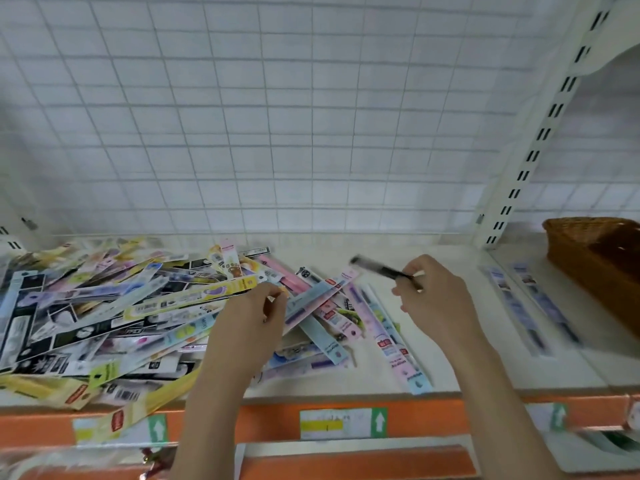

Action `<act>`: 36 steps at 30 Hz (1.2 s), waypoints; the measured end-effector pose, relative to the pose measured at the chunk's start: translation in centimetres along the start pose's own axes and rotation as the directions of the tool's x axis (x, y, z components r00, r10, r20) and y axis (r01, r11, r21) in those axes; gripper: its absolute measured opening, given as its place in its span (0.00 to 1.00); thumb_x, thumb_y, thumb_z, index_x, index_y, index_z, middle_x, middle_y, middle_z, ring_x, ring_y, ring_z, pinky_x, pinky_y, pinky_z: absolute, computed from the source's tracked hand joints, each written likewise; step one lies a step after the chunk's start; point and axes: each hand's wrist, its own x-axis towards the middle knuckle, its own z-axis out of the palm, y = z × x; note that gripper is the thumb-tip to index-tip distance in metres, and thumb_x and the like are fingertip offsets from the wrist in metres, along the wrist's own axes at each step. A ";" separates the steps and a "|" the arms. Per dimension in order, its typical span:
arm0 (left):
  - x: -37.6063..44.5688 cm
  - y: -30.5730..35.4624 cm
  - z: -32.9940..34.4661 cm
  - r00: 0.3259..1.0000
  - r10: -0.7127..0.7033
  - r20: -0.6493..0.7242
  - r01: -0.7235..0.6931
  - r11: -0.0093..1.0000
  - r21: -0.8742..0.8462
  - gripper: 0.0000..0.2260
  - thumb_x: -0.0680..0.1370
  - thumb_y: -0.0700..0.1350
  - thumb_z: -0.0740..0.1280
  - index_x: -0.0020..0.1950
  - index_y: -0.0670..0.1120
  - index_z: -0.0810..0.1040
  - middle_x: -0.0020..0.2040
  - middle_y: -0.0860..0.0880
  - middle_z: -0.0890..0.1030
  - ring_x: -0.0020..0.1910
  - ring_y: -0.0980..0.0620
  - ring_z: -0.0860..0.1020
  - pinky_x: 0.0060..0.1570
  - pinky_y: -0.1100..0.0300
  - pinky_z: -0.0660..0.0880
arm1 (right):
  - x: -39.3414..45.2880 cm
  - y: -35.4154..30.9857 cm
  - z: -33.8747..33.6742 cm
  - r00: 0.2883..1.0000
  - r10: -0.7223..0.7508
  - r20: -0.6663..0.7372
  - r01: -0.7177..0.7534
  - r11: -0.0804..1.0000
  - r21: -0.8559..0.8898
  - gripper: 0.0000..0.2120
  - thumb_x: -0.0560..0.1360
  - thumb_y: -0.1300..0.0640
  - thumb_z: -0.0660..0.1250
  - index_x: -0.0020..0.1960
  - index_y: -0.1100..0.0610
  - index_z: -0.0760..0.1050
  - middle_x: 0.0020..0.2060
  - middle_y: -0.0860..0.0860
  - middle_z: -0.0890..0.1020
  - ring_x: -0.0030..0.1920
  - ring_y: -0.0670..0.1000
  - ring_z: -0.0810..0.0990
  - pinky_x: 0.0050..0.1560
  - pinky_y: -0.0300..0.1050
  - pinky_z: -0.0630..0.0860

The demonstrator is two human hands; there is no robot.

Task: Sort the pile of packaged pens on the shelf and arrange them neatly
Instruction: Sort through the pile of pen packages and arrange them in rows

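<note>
While the right hand (pixel 429 292) is pinching a dark pen pack (pixel 381 268) right of the pile (pixel 104 306), the left hand (pixel 252 313), fingers curled at the pile's edge, should be steadying it.

Bright, even light; soft motion blur, wide-angle bending at edges.

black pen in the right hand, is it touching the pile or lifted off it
Apart. The head view shows the right hand pinching the black pen above bare shelf, a clear gap from the pile.
</note>
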 end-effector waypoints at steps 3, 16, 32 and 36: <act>0.3 0.0 -0.3 1.000 -0.003 -0.029 0.003 1.000 0.000 0.06 0.79 0.44 0.60 0.47 0.48 0.77 0.35 0.45 0.80 0.26 0.49 0.73 0.30 0.56 0.69 | 0.1 -0.7 0.2 1.000 -0.027 -0.008 0.028 0.997 0.072 0.05 0.77 0.57 0.59 0.44 0.53 0.72 0.39 0.50 0.83 0.40 0.54 0.82 0.38 0.45 0.74; 2.2 1.3 0.5 0.999 -0.042 0.009 0.038 0.960 0.279 0.09 0.78 0.46 0.62 0.54 0.46 0.79 0.52 0.47 0.80 0.50 0.49 0.76 0.48 0.57 0.73 | 1.2 0.8 0.9 0.994 0.064 0.084 -0.073 0.992 0.101 0.17 0.79 0.64 0.57 0.66 0.55 0.60 0.41 0.52 0.75 0.44 0.57 0.81 0.44 0.50 0.77; 3.9 2.5 3.0 0.986 0.036 -0.160 -0.003 0.980 0.199 0.10 0.81 0.44 0.55 0.55 0.42 0.73 0.37 0.45 0.78 0.34 0.45 0.75 0.32 0.57 0.67 | 0.8 4.2 -0.5 0.989 0.085 0.121 -0.077 0.995 -0.069 0.06 0.79 0.57 0.57 0.48 0.58 0.71 0.36 0.55 0.77 0.35 0.56 0.75 0.38 0.48 0.73; 3.8 3.1 3.1 0.989 0.099 -0.111 -0.080 0.983 0.167 0.09 0.81 0.47 0.56 0.55 0.43 0.69 0.30 0.50 0.71 0.29 0.47 0.71 0.27 0.57 0.66 | 0.4 4.2 -0.1 0.989 0.061 0.134 -0.048 0.994 -0.097 0.06 0.79 0.57 0.56 0.46 0.56 0.69 0.34 0.52 0.76 0.32 0.52 0.73 0.35 0.46 0.70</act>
